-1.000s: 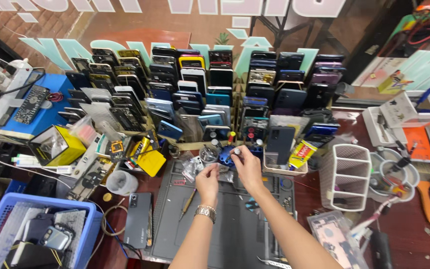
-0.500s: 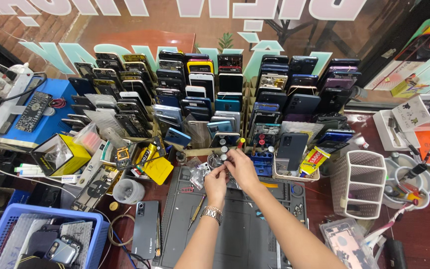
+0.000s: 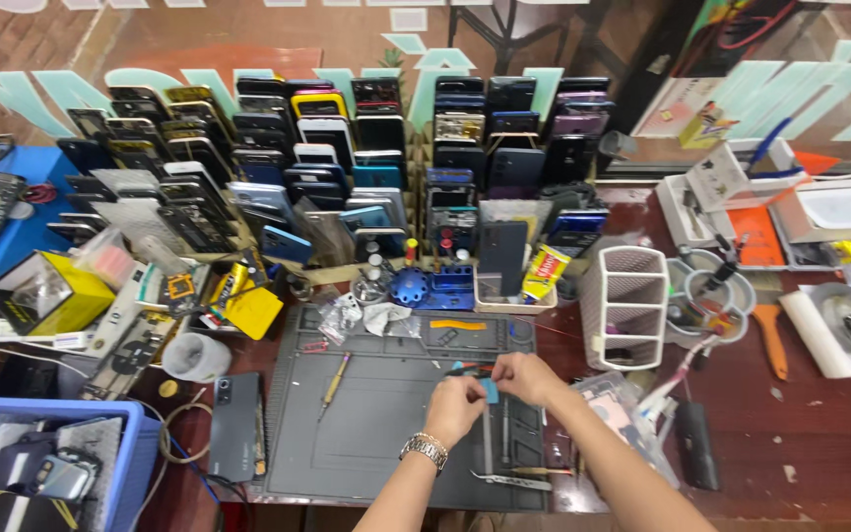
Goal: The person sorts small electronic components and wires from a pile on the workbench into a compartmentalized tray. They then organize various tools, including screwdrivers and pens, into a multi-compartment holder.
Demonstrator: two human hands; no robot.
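Both hands meet over the right-hand part of a grey repair mat (image 3: 376, 414) laid on the bench (image 3: 800, 424). The left hand (image 3: 455, 406), with a metal wristwatch (image 3: 425, 450) on the wrist, and the right hand (image 3: 527, 376) pinch a small light-blue piece (image 3: 490, 390) between them; the fingers of both are closed on it, each holding one side. That two-sided hold appears meant to steady so small a part just above the mat. The piece is too small to make out its long axis or facing with certainty; it seems to run roughly up and down in view.

Tools lie within reach on the mat: a slim screwdriver (image 3: 334, 379) pointing diagonally towards the person, and tweezers (image 3: 509, 481) at the near edge, lying across. A dark phone (image 3: 236, 427) lies flat just left of the mat. Behind the mat stand racks of phones (image 3: 347, 158) upright in rows, apparently stored for easy picking. A white mesh organiser (image 3: 624, 305) stands to the right, a blue basket (image 3: 100, 463) at lower left.
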